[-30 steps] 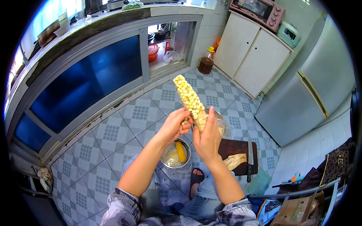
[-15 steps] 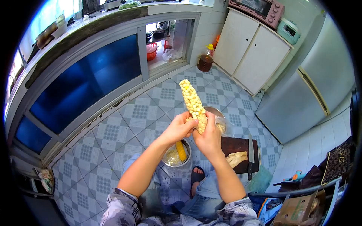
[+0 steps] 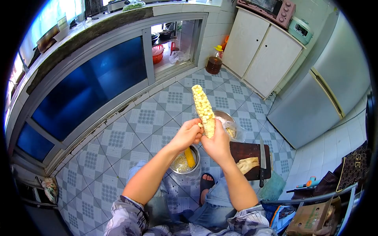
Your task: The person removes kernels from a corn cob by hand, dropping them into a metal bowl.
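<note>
An ear of corn (image 3: 203, 106) with pale yellow kernels stands upright in front of me, its lower part partly stripped. My right hand (image 3: 216, 143) is closed round its base. Just left of the cob, my left hand (image 3: 188, 131) has its fingers curled, with a loose corn kernel (image 3: 200, 125) showing at the fingertips. Below the hands, a metal pot (image 3: 197, 164) on the floor holds loose kernels (image 3: 181, 163) and a yellower corn cob (image 3: 190, 157).
To the right, a dark cutting board (image 3: 244, 149) bears a knife (image 3: 262, 161) and a pale husk-like piece (image 3: 247, 165). Behind it stands a metal bowl (image 3: 223, 114) with a plastic bag. An oil jug (image 3: 214, 65), white cabinet (image 3: 262, 55) and fridge (image 3: 303, 106) stand farther back.
My left hand has drawn slightly left and down, away from the cob, with a kernel now visible at its fingertips. The ear has become a little more upright in my right hand.
</note>
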The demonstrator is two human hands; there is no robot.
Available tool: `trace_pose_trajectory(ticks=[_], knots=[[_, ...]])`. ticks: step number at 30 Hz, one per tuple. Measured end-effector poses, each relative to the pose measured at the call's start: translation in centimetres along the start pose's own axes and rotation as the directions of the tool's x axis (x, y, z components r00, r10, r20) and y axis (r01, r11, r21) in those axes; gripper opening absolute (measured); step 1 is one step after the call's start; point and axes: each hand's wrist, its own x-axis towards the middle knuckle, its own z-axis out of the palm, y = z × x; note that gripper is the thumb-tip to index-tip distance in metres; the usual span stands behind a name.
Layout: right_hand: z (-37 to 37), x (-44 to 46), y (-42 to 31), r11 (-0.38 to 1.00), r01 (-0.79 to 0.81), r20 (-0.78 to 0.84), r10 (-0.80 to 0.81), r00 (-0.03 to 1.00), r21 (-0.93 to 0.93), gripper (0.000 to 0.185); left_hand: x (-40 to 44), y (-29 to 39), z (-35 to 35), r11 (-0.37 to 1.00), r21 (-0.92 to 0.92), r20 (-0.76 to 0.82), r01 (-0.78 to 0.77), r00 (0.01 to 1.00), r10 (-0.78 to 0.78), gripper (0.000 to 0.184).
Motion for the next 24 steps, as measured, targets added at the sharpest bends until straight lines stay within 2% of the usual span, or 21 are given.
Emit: trace_pose_trajectory(ticks=[3,5,6,8,12,14,20,24], knots=[[0.1,0.0,-0.2,0.999,-0.001,-0.026,0.002,1.000,0.040,0.053,0.2,0.5,0.2,0.996,0.085,-0.038,0.005,0.999,-0.001,0.017],[0.1,-0.1,-0.1,0.998,0.060,-0.067,-0.061,0.996,-0.018,0.055,0.3,0.6,-0.1,0.993,-0.103,0.022,0.055,0.998,-0.053,0.011],[0.1,0.0,-0.1,0.998,0.059,-0.070,-0.060,0.996,-0.019,0.055,0.3,0.7,0.0,0.993,-0.101,0.024,0.057,0.998,-0.054,0.011],[0.0,0.0,-0.2,0.995,0.069,-0.062,-0.073,0.995,-0.074,0.057,0.3,0.7,0.4,0.976,-0.213,-0.032,0.038,0.998,-0.046,0.010],[-0.2,0.0,-0.4,0.987,0.070,-0.032,-0.076,0.997,-0.143,0.059,0.5,0.5,0.6,0.985,-0.170,-0.070,0.031,0.997,-0.043,0.012],[-0.1,0.0,-0.2,0.977,0.098,-0.042,-0.108,0.993,-0.191,0.059,0.6,0.4,0.7,0.997,-0.080,-0.065,0.017,0.998,-0.022,0.013],[-0.1,0.0,-0.2,0.986,0.083,-0.042,-0.090,0.995,-0.142,0.058,0.3,0.0,0.4,1.000,-0.014,-0.049,-0.002,0.999,0.001,0.012],[0.0,0.1,-0.3,0.996,0.047,-0.028,-0.050,0.998,-0.076,0.057,0.7,-0.2,-0.4,0.993,-0.116,-0.023,0.028,0.999,-0.031,0.013]])
